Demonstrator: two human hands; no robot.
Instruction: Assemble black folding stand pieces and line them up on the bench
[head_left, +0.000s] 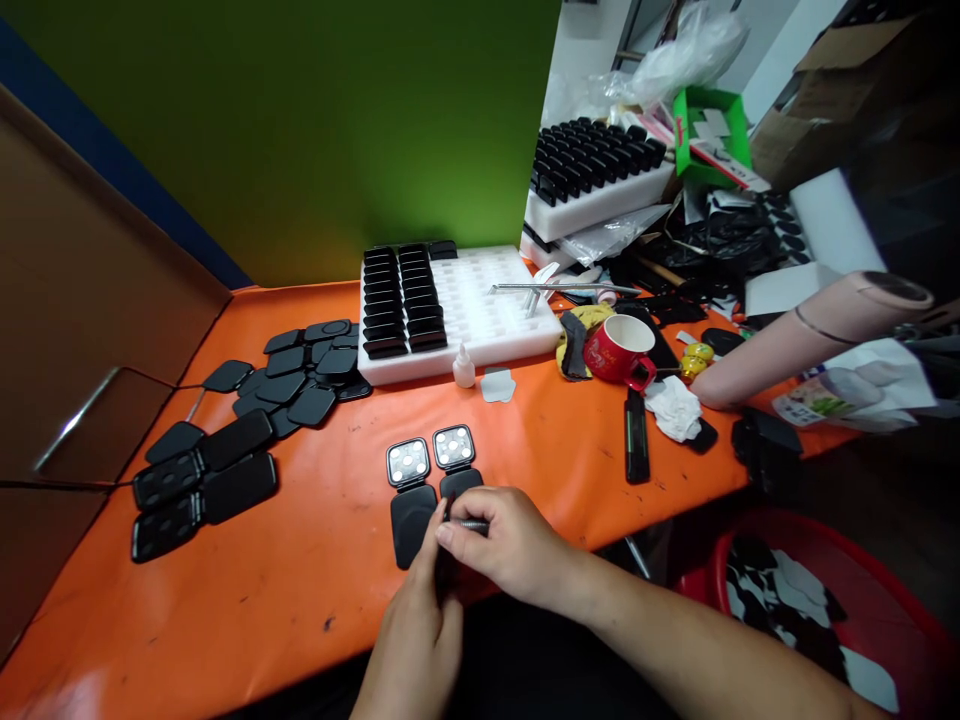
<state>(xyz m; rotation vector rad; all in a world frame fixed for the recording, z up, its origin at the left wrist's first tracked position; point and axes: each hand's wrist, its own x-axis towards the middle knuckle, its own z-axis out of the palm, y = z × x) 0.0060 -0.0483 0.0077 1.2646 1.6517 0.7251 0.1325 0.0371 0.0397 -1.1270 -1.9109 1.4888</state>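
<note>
"Hand status?"
"Right hand (517, 545): fingers pinched on a ribbed metal rod (474, 524), in front of the white tray (472, 310). Left hand (412, 630): grip hidden; I cannot tell."
"Hinged black pads (411, 522)?"
"Two, unfolded, also before the tray."

The ribbed rod (474, 525) in my right hand (517, 540) looks metallic; my table (322, 610) is smooth and glossy, the hinged cases (413, 526) matt plastic-looking, the mug (609, 352) shiny.
</note>
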